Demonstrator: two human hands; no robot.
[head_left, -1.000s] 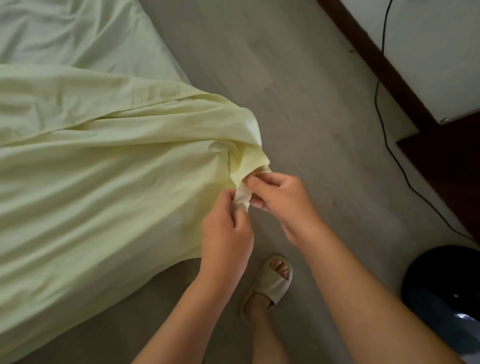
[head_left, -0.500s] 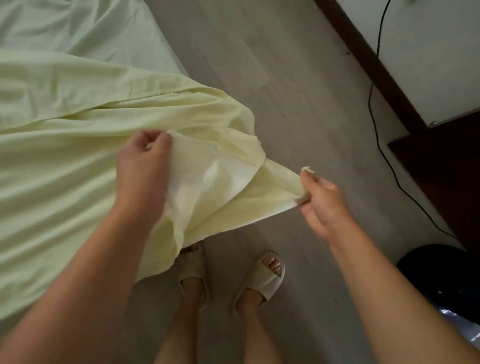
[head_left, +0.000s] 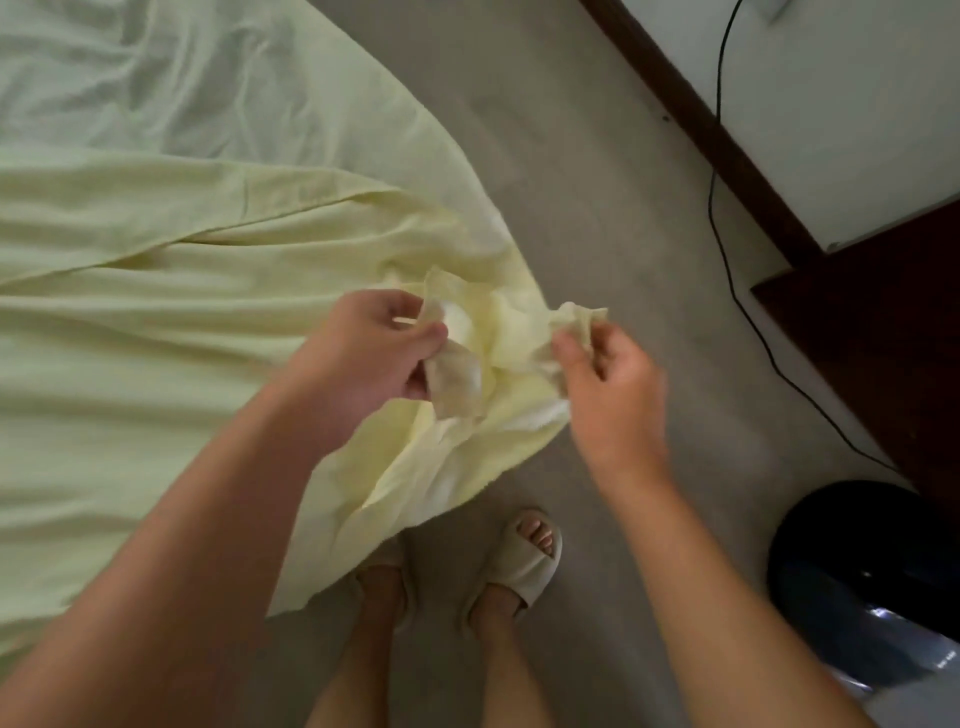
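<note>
1. The left hand (head_left: 371, 358) pinches a fold of the pale yellow sheet (head_left: 156, 322). Its thumb (head_left: 434, 332) presses the cloth against curled fingers at the hand's 3 o'clock side.
2. The right hand (head_left: 610, 384) nips a bunched corner of the same sheet between thumb and forefinger, at its own 11 o'clock. Its other fingers are loosely curled, and the hand is slightly blurred.
3. The two hands are near each other but apart, with a short crumpled stretch of cloth slack between them.
4. From the hands the sheet spreads toward 9 and 10 o'clock, filling the left of the view. Its loose edge hangs down toward 6 o'clock.
5. At 11 o'clock a paler green bed cover (head_left: 182, 78) lies wrinkled beneath it.
6. At 6 o'clock two feet in cream slippers (head_left: 524, 564) stand on the grey floor (head_left: 597, 208), the left one partly under the hanging edge.
7. At 2 o'clock a black cable (head_left: 714, 171) runs down past a dark skirting board (head_left: 696, 124). Dark wooden furniture (head_left: 883, 332) is at 3 o'clock and a round black object (head_left: 852, 561) at 4 o'clock.
</note>
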